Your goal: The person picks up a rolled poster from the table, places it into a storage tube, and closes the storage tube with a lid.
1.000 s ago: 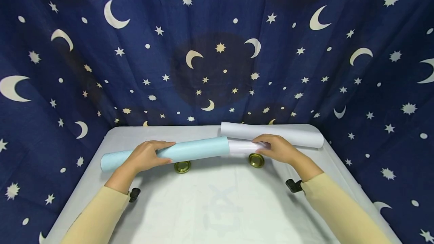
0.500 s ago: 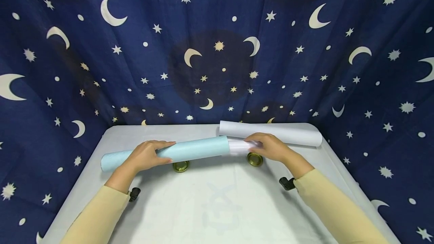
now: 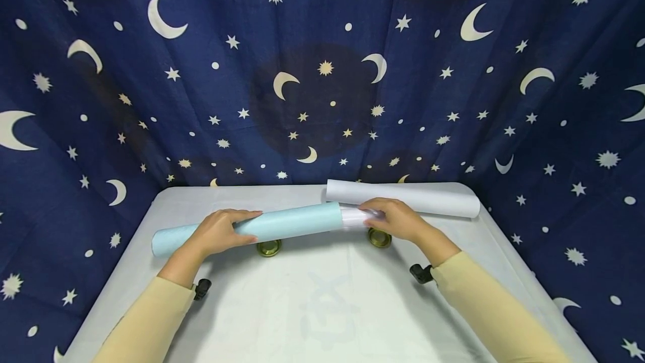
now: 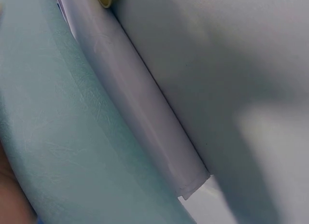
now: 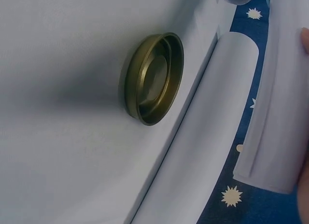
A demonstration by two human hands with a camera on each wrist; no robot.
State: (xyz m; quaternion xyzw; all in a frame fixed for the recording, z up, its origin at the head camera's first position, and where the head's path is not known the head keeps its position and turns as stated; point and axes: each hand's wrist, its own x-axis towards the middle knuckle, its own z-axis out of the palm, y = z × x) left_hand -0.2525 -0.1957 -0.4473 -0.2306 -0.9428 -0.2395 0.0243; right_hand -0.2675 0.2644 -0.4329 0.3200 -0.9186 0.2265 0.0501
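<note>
A light blue paper roll (image 3: 297, 222) lies nearly crosswise in the head view, gripped near its middle by my left hand (image 3: 219, 232). Out of its right end sticks a white paper roll (image 3: 354, 217), whose outer end my right hand (image 3: 398, 220) holds between thumb and fingers. In the right wrist view that white roll (image 5: 277, 118) hangs above the table, with fingertips (image 5: 305, 39) at its edge. The left wrist view is filled by the blue roll (image 4: 63, 132), with a white tube (image 4: 140, 103) beside it. How far the white roll reaches inside is hidden.
Another white roll (image 3: 408, 198) lies along the back right table edge. Two shallow brass-coloured dishes, a left one (image 3: 269, 247) and a right one (image 3: 379, 237), stand in front of the rolls on the white table (image 3: 327, 307). A star-patterned curtain (image 3: 322, 116) encloses the table.
My right hand has moved left, and less of the white roll shows outside the blue one. My left hand has stayed nearly still on the blue roll.
</note>
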